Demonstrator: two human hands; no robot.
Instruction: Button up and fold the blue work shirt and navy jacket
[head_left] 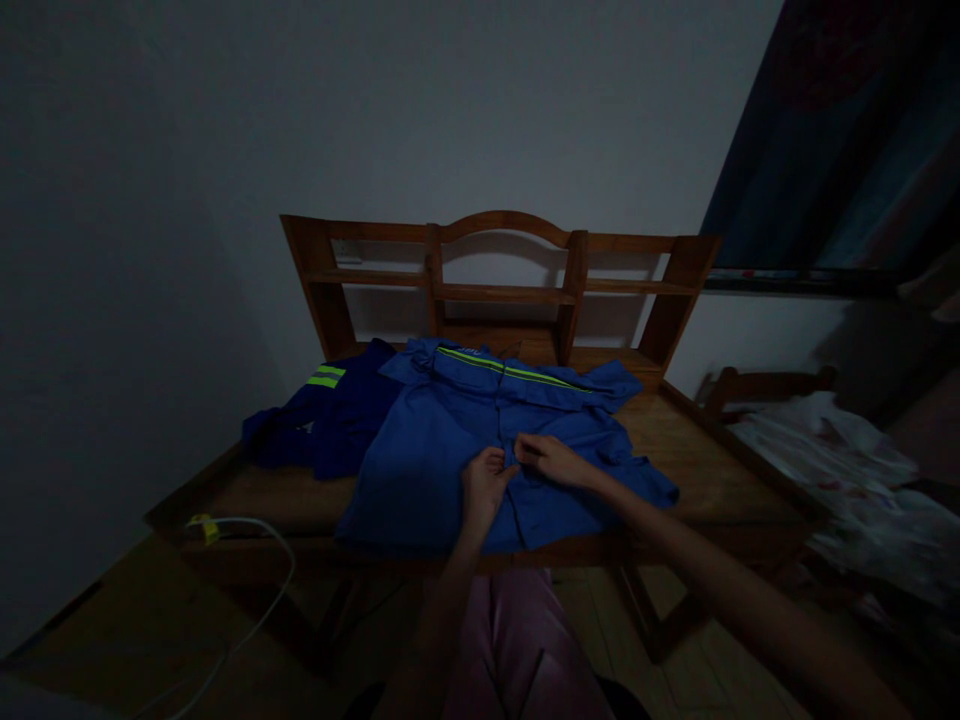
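A blue work shirt with a yellow-green reflective stripe lies flat on the wooden desk, front side up. My left hand pinches the shirt's front opening near the middle, fingers closed on the fabric. My right hand pinches the same front edge just to the right, fingers closed. The two hands almost touch. The light is dim, so small parts such as buttons are hard to make out.
A darker blue garment with reflective stripes lies bunched at the desk's left rear. A wooden shelf unit stands at the back. A white cable hangs off the front left corner. A bed with patterned bedding is to the right.
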